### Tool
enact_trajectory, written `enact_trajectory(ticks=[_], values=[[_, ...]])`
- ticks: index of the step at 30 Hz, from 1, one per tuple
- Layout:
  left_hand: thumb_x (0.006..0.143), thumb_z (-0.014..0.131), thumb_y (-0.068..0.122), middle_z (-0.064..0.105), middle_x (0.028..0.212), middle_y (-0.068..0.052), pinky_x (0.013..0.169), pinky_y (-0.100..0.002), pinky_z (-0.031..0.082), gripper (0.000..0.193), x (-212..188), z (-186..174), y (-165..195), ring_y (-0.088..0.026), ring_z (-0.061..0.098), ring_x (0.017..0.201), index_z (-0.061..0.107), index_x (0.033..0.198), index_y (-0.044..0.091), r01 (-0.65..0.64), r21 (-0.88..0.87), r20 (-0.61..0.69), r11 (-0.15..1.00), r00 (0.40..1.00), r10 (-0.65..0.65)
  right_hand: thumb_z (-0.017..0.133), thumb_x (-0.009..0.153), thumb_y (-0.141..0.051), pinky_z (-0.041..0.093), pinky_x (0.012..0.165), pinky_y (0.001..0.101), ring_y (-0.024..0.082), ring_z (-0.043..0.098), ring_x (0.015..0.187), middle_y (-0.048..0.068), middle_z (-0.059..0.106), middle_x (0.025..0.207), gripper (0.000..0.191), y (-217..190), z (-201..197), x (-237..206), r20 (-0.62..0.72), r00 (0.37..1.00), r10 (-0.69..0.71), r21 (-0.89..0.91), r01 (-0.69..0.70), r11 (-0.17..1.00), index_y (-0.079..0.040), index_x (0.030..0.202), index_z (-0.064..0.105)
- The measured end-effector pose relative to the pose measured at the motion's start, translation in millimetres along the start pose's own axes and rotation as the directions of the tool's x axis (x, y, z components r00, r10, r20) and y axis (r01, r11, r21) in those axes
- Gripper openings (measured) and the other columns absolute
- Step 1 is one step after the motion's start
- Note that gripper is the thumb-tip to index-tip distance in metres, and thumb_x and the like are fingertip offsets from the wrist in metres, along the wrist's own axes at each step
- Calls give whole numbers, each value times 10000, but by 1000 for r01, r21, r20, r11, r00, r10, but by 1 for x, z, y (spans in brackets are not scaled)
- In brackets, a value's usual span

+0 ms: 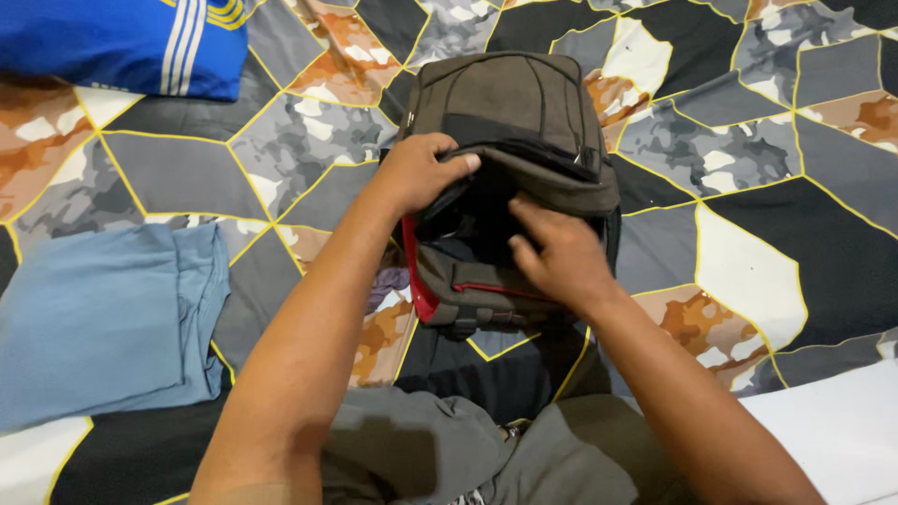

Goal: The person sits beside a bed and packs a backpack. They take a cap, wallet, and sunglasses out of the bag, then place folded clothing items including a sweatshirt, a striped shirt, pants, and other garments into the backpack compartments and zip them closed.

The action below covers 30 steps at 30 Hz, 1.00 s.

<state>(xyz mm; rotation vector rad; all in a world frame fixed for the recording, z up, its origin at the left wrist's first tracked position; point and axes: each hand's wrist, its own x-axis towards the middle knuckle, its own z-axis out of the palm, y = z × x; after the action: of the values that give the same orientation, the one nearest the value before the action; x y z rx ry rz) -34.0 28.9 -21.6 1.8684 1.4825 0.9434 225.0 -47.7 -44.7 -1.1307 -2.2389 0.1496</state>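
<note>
A patterned bedspread [748,140] lies under both hands. Between them sits the brown backpack [510,103], mouth toward the person. The left hand [416,173] grips the upper flap, lifting it; keeping that lift firm should hold the opening wide. The right hand [557,257] rests flat, fingers loose, on the front pocket. Left of the left arm lies folded light blue cloth [103,318].

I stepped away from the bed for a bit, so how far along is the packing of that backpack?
Done: the backpack lies on the bedspread with its top open. In hand: the left hand holds the opening's edge while the right hand reaches inside. Left: the folded light blue clothes and the blue striped garment lie outside it. What is inside cannot be seen.
</note>
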Motion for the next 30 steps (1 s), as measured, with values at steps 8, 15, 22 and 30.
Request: enact_trajectory(ticks=[8, 15, 22, 30], values=[[860, 761, 432, 771, 1004, -129, 914, -565, 447, 377, -18, -1, -17, -352, 713, 980, 776, 1127, 166, -170, 248, 213, 954, 970, 118, 686, 970, -215, 532, 868, 319, 164, 696, 981, 143, 769, 1112, 316, 19, 0, -20, -70, 945, 319, 502, -243, 830, -7, 1206, 717], [852, 763, 434, 764, 997, -164, 878, -443, 562, 366, -34, -2, -5, -333, 748, 945, 771, 1080, 148, -32, 254, 209, 967, 978, -23, 708, 941, -235, 552, 798, 320, 138, 689, 886, 133, 788, 1024, 342, 5, 7, -35, 202, 867, 456, 401, -498, 769, -2, 1190, 724], [772, 809, 413, 703, 1222, -192, 1033, -411, 490, 563, -75, -12, -21, -342, 647, 1179, 712, 1203, 64, -137, 135, 85, 981, 988, 127, 701, 918, -213, 572, 827, 321, 207, 758, 935, 147, 781, 1055, 366, -37, 6, -38, 180, 941, 286, 388, -335, 859, -8, 1221, 709], [811, 807, 346, 638, 1352, -208, 1110, -435, 428, 540, -156, -74, -113, -376, 568, 1295, 704, 1260, 65, 12, 296, -168, 955, 985, 40, 705, 918, -154, 566, 861, 307, 202, 753, 971, 117, 773, 1094, 296, -74, 13, -34, 140, 978, 153, 505, -203, 839, -4, 1173, 728]])
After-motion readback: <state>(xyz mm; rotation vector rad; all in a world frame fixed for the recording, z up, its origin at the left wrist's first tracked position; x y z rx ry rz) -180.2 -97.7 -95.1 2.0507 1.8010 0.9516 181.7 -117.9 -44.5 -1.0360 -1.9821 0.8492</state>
